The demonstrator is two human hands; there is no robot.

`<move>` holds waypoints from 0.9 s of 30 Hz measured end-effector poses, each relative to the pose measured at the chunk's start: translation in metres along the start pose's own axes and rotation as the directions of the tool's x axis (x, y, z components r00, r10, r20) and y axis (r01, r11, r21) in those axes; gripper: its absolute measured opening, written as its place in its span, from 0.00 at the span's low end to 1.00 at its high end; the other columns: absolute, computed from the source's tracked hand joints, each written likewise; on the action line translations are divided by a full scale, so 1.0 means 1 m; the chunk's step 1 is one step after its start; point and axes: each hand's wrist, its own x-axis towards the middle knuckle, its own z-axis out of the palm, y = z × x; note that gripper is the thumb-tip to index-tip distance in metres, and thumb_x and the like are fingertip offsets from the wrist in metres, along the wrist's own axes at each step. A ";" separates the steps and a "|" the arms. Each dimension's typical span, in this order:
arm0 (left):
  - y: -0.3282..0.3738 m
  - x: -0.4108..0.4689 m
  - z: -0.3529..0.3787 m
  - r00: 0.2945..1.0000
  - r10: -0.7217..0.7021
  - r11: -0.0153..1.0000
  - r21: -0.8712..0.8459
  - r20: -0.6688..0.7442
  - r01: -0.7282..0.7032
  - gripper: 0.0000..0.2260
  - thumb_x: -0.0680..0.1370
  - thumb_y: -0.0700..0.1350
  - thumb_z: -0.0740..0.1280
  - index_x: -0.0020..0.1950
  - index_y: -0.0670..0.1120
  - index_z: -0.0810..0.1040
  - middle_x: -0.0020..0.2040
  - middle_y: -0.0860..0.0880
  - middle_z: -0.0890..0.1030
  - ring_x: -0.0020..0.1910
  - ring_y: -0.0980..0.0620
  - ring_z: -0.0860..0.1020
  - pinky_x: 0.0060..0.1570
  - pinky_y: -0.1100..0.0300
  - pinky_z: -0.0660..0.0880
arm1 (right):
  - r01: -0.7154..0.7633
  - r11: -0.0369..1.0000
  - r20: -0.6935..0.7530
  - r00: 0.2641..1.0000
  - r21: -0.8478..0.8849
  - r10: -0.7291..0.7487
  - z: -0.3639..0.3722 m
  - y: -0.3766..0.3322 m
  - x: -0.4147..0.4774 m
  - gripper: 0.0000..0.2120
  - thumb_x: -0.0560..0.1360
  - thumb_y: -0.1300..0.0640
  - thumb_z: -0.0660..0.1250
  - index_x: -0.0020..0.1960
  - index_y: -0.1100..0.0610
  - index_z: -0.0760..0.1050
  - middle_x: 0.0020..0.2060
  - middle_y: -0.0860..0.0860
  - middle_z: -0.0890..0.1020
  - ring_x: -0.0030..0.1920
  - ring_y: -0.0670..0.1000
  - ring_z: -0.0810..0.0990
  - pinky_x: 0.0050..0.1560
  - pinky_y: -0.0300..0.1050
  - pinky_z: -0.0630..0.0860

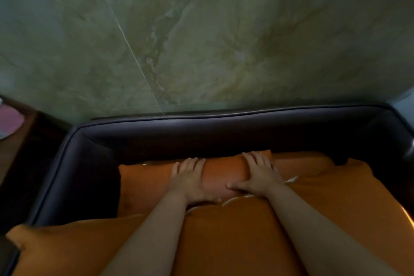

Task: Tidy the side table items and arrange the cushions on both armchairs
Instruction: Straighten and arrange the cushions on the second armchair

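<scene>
Armchair [201, 129] seat unseen beneath orange cushions [226, 242]

Orange cushion [224, 172] sits against the dark armchair [201, 124] back.

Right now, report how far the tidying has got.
Done: nothing plainly finished. In hand: the left hand and right hand press an orange cushion at the armchair back. Left: the front cushion looks unplaced; the side table is barely visible, the second armchair unseen.

Green marble wall [224, 29], diagonal seam [130, 48]
</scene>
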 end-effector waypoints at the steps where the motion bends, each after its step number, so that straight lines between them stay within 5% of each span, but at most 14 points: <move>1: 0.000 0.004 -0.001 1.000 0.017 0.999 0.034 0.006 -0.017 0.52 0.62 0.71 0.69 0.77 0.54 0.47 0.78 0.50 0.51 0.77 0.50 0.47 0.73 0.49 0.42 | 0.009 1.000 0.053 0.999 -0.006 -0.008 0.000 0.001 0.003 0.53 0.62 0.26 0.66 0.77 0.45 0.45 0.77 0.49 0.46 0.76 0.55 0.43 0.74 0.61 0.47; 5: -0.002 0.016 0.000 0.999 0.033 0.994 0.104 0.032 -0.036 0.56 0.60 0.73 0.69 0.77 0.54 0.45 0.78 0.49 0.53 0.76 0.48 0.50 0.74 0.49 0.44 | 0.100 0.993 0.191 0.978 -0.061 -0.087 0.004 0.001 0.016 0.58 0.60 0.27 0.69 0.77 0.43 0.38 0.77 0.47 0.39 0.75 0.54 0.33 0.71 0.64 0.35; 9: -0.005 0.026 0.002 0.999 0.020 0.989 0.146 0.036 -0.025 0.57 0.57 0.75 0.68 0.78 0.53 0.47 0.76 0.48 0.58 0.74 0.47 0.56 0.73 0.51 0.50 | 0.250 0.961 0.158 0.960 -0.118 -0.230 0.008 0.001 0.026 0.58 0.60 0.28 0.70 0.77 0.46 0.41 0.78 0.48 0.44 0.76 0.49 0.38 0.73 0.57 0.33; 17: 0.003 0.024 -0.006 0.998 0.037 0.989 0.145 -0.042 -0.030 0.48 0.56 0.73 0.70 0.71 0.53 0.63 0.64 0.49 0.73 0.63 0.48 0.70 0.63 0.55 0.65 | 0.303 0.950 0.008 0.953 -0.076 -0.303 0.000 -0.009 0.022 0.47 0.58 0.29 0.71 0.69 0.50 0.62 0.66 0.50 0.71 0.69 0.50 0.65 0.75 0.48 0.48; 27: 0.017 -0.008 -0.018 0.964 0.113 0.976 0.208 -0.242 -0.062 0.36 0.60 0.70 0.71 0.62 0.54 0.69 0.55 0.50 0.78 0.56 0.49 0.76 0.52 0.56 0.71 | 0.335 0.910 -0.216 0.896 -0.244 -0.387 -0.010 -0.017 -0.013 0.36 0.59 0.30 0.72 0.58 0.51 0.69 0.55 0.50 0.78 0.58 0.53 0.75 0.62 0.46 0.63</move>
